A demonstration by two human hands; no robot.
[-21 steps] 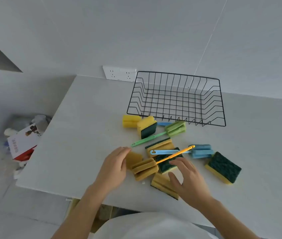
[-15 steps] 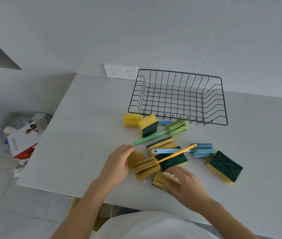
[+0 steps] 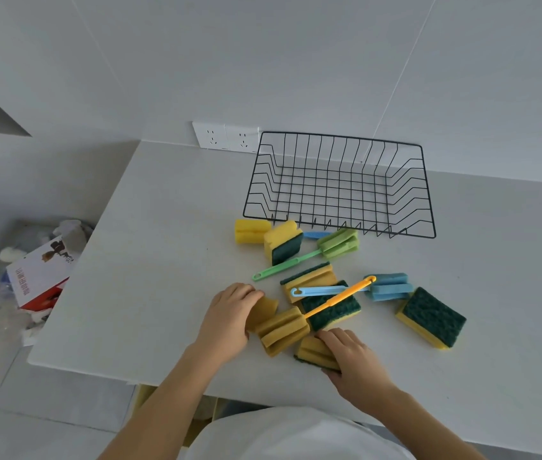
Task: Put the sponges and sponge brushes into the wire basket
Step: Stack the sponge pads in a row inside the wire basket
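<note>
Two hands sit nearest me on the bench (image 3: 150, 247). My right hand (image 3: 354, 358) has its fingers clamped around a yellow-and-green sponge (image 3: 312, 353) at the front edge; my left hand (image 3: 226, 318) curls over a plain yellow sponge (image 3: 264, 308), though I cannot tell if it grips. Beyond them lie the orange sponge brush (image 3: 296, 322), then blue (image 3: 385, 287) and green (image 3: 336, 244) brushes among more sponges. Farthest, the wire basket (image 3: 339, 149) holds nothing.
</note>
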